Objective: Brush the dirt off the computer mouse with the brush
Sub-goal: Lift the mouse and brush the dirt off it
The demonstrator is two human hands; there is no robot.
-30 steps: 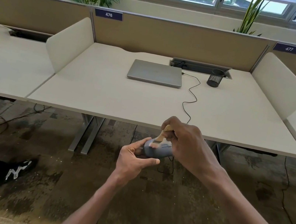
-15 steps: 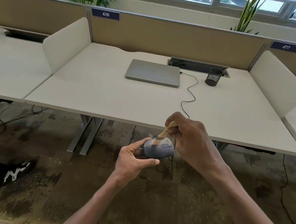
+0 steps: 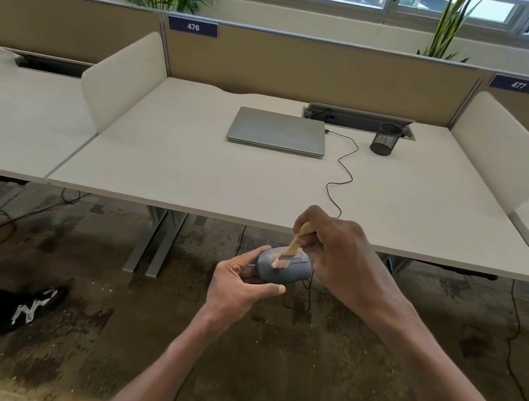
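A grey computer mouse (image 3: 293, 271) is held in the air below the desk's front edge, over the floor. My left hand (image 3: 239, 286) grips it from the left and underneath, thumb along its near side. My right hand (image 3: 340, 257) is closed on the wooden handle of a small brush (image 3: 292, 248). The brush slants down to the left, and its pale bristles rest on the top of the mouse. The mouse's black cable hangs down from its right end.
The white desk (image 3: 192, 168) carries a shut grey laptop (image 3: 277, 131), a black mesh pen cup (image 3: 385, 139) and a black cable (image 3: 341, 174) running to the front edge. Side dividers flank the desk. Another person's leg and shoe (image 3: 27, 308) are at the lower left on the floor.
The brush has swept across the top of the mouse, its bristles now lower and further left than half a second ago. My left hand has kept the mouse nearly still.
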